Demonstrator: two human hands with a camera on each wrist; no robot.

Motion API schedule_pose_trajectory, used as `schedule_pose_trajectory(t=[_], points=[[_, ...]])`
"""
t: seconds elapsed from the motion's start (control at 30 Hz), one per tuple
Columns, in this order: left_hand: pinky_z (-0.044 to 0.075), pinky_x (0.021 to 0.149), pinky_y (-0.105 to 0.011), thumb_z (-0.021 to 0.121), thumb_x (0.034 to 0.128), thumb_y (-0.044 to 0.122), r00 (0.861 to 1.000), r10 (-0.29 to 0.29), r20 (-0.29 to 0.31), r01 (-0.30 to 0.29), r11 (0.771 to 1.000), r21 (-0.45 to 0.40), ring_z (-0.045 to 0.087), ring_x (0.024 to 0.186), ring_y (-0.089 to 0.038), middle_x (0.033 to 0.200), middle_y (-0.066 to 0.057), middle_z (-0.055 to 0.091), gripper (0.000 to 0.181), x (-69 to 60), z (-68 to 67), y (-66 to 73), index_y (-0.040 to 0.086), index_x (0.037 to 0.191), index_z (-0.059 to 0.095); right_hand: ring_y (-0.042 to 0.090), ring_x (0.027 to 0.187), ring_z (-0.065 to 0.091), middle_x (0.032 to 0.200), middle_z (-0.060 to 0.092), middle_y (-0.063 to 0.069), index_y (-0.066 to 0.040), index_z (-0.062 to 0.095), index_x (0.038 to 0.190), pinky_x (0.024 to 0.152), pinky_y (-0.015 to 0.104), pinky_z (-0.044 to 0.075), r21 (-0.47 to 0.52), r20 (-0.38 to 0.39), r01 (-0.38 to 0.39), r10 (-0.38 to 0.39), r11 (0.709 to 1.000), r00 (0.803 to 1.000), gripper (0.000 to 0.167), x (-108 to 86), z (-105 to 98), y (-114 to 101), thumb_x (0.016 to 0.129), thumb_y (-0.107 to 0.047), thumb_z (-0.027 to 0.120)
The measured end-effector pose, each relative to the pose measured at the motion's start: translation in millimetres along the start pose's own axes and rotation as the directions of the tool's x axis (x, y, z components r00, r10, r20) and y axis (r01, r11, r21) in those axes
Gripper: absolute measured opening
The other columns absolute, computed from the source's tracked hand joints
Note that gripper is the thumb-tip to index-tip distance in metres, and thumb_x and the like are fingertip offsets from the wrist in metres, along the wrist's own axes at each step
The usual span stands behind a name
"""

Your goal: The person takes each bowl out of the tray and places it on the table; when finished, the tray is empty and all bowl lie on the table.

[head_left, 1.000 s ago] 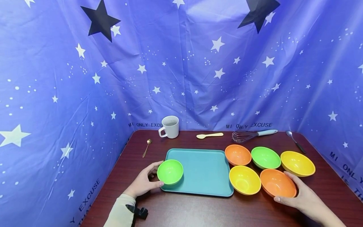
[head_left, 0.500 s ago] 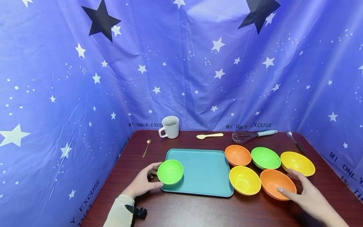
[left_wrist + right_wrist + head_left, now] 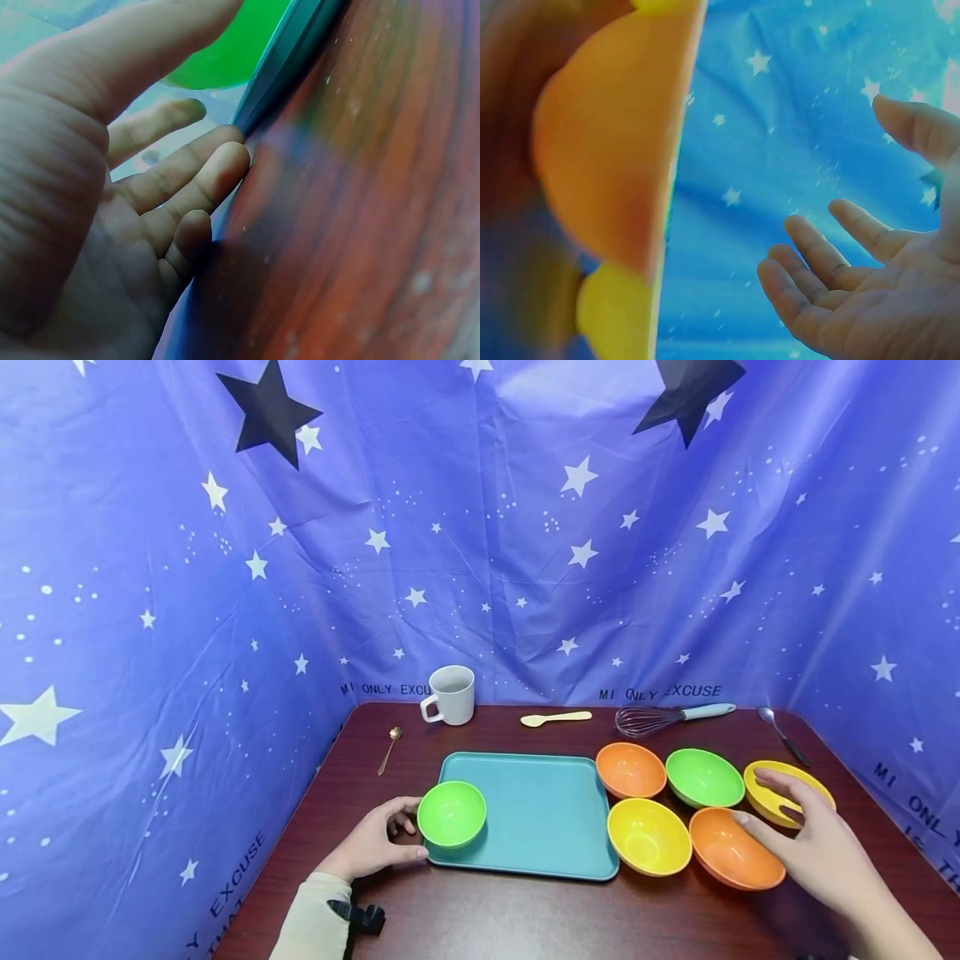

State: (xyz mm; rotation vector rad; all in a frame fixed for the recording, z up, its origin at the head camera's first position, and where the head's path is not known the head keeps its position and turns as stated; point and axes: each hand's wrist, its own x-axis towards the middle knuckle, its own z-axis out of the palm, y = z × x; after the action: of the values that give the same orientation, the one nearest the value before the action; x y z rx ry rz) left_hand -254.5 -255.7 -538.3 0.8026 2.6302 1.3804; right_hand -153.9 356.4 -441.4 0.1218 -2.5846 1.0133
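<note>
My left hand is beside the small green bowl, which stands on the left end of the teal tray. In the left wrist view its fingers are loosely bent by the tray's edge and hold nothing. At the right, my right hand hovers above the near orange bowl and partly covers the far-right yellow bowl. Its fingers are spread, and the right wrist view shows a gap between them and the orange bowl.
Close to the tray's right edge sit another orange bowl, a second green bowl and a yellow bowl. Along the back lie a grey mug, a gold spoon, a pale yellow spoon, a whisk and a dark-handled spoon.
My right hand has let go of the near orange bowl's rim and lifted up off it. The left hand has drawn slightly left, away from the green bowl. The bowls stay put.
</note>
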Motion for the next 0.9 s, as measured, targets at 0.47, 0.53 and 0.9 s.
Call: schedule_pose_trajectory(t=[0.47,0.53,0.9], points=[[0.052,0.081,-0.030,0.095,0.0765,0.039,0.999,-0.025,0.036,0.024,1.000,0.012,0.061,0.092,-0.018,0.111,0.006,0.064,0.075,1.6,1.0,-1.7,0.025,0.141,0.060,0.011,0.123,0.056,0.138,0.063,0.011,-0.013,0.058,0.144,0.092,0.007,0.037,0.132,0.114,0.128,-0.143,0.983,0.983,0.054,19.9,38.0,-79.5,0.096,-0.024,0.080],[0.052,0.081,-0.030,0.096,0.0762,0.039,0.999,-0.030,0.040,0.029,0.999,0.014,0.061,0.092,-0.018,0.110,0.006,0.064,0.075,1.4,0.9,-0.2,0.024,0.141,0.060,0.019,0.123,0.057,0.138,0.063,0.010,-0.013,0.059,0.143,0.095,0.009,0.038,0.155,0.134,0.133,-0.154,0.979,0.979,0.052,22.4,46.3,-86.8,0.096,-0.024,0.079],[0.051,0.079,-0.031,0.095,0.0778,0.035,1.000,-0.013,0.028,0.012,0.999,0.041,0.060,0.092,-0.020,0.107,0.006,0.062,0.066,2.2,2.6,-2.9,0.027,0.135,0.063,0.026,0.124,0.062,0.133,0.067,0.002,-0.017,0.061,0.140,0.102,0.051,0.048,0.197,0.206,0.167,-0.207,0.966,0.956,0.051,31.9,90.4,-119.3,0.094,-0.028,0.081]])
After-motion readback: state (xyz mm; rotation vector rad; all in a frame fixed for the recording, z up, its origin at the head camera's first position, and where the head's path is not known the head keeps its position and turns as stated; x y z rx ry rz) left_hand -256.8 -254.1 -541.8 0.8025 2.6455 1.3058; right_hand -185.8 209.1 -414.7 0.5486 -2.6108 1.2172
